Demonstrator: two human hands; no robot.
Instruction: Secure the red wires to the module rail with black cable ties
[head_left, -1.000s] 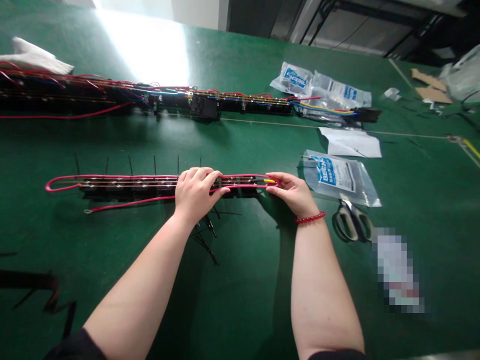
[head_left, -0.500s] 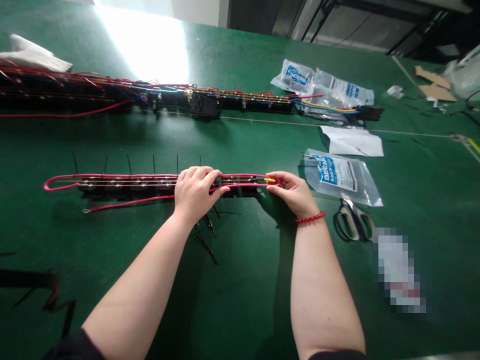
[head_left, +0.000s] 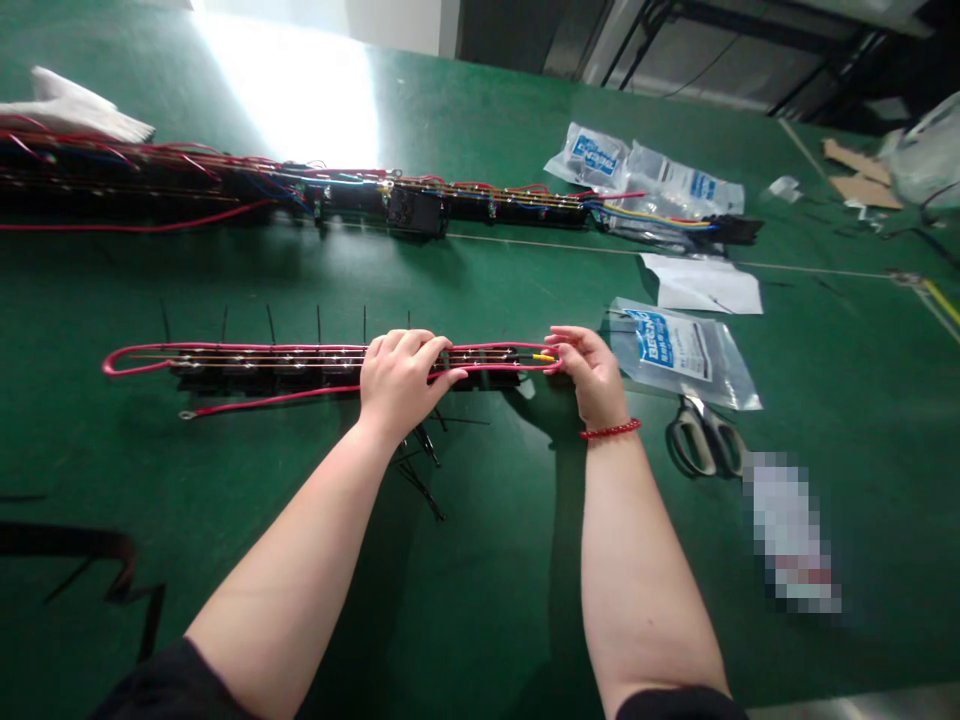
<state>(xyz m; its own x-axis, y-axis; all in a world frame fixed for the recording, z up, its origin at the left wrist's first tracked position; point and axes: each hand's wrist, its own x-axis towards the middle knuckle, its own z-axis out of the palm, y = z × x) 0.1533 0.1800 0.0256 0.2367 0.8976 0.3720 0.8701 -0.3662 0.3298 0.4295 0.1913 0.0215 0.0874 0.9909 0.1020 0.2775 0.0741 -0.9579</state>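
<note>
A long black strip [head_left: 259, 375] with metal contacts lies across the green table, black ties sticking out on both sides. Along its top runs a red cable [head_left: 135, 352], looped at both ends; one length below ends in a ring lug [head_left: 187, 414]. My left hand [head_left: 400, 380] is wrapped over the middle of the strip and cable. At the right-hand loop, my right hand [head_left: 592, 370] pinches the red cable beside a yellow piece [head_left: 543, 357]. The undersides of both hands' grips are hidden.
Behind lies a longer wired assembly [head_left: 416, 210]. To the right are plastic bags [head_left: 667, 345], white paper [head_left: 701, 283], scissors [head_left: 701, 440] and a blurred-out object [head_left: 791, 530]. A white cloth [head_left: 75, 105] lies at the back left.
The strip and cable appear slightly farther right, my left hand with them. My right hand has turned, its thumb raised to the cable loop and its fingers more upright.
</note>
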